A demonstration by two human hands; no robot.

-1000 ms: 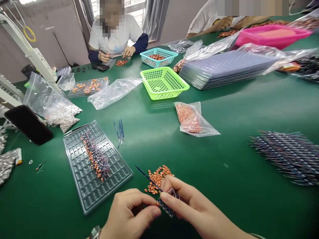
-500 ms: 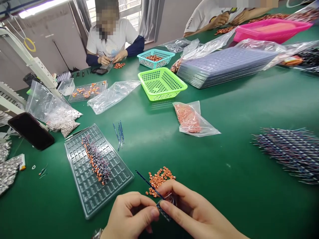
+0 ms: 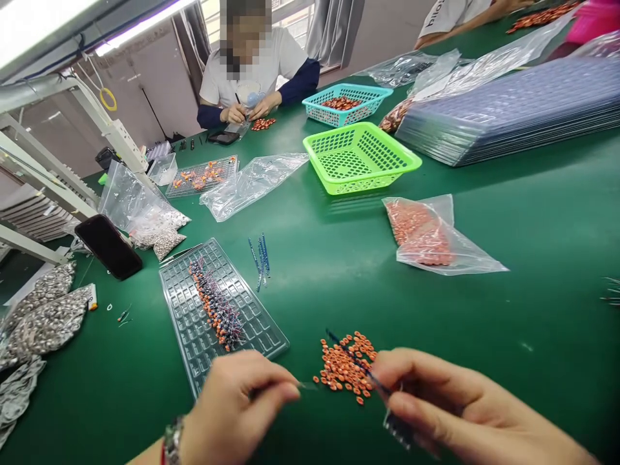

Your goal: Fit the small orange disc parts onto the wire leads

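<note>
My right hand (image 3: 438, 395) is closed on a thin dark blue strip (image 3: 343, 347) that sticks out to the upper left. A dark, blocky piece (image 3: 398, 430) hangs below its thumb. To the left, apart from it, my left hand (image 3: 245, 402) pinches a thin pale sliver (image 3: 309, 386), blurred by motion. Between and just beyond the hands lies a loose pile of small orange oval rings (image 3: 345, 369). Past my left hand, a clear compartment tray (image 3: 268, 332) bears a row of small wired parts with orange ends (image 3: 216, 307).
Several blue strips (image 3: 261, 258) lie beyond the tray. A bag of orange pieces (image 3: 423, 236), a green basket (image 3: 361, 158) and stacked clear trays (image 3: 513, 110) stand farther off. A phone (image 3: 109, 245) leans at left. A co-worker (image 3: 252, 77) sits across the table.
My hands have moved apart, the left one drawing away with a pale sliver in its pinch. The view has turned left, so the table things appear farther right.
</note>
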